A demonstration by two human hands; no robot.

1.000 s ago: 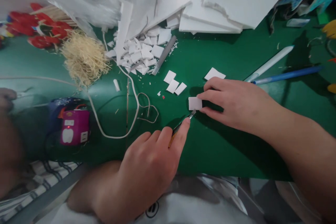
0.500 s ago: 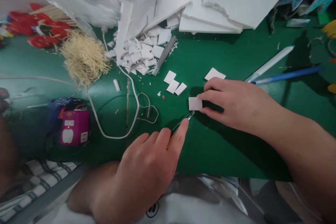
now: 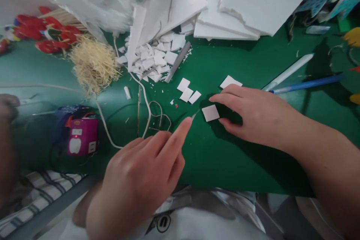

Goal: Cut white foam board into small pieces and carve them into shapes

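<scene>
At the left, a purple box (image 3: 83, 137) is being marked by a red light. Farther right, a craft knife (image 3: 194, 116) is being clenched in the left hand (image 3: 143, 170), its blade being pointed toward a white foam square (image 3: 210, 113). Near the middle, the square is being supported by the green table (image 3: 202, 165) and loosely flanked by the right hand's (image 3: 253, 116) parted, slack thumb and finger; whether it is being touched cannot be told.

The left hand (image 3: 143, 172) grips a knife (image 3: 194, 116), tip near a square (image 3: 210, 113). The right hand (image 3: 258, 114), thumb and fingers parted, is beside it. Scraps (image 3: 159, 57) lie beyond the left hand.
</scene>
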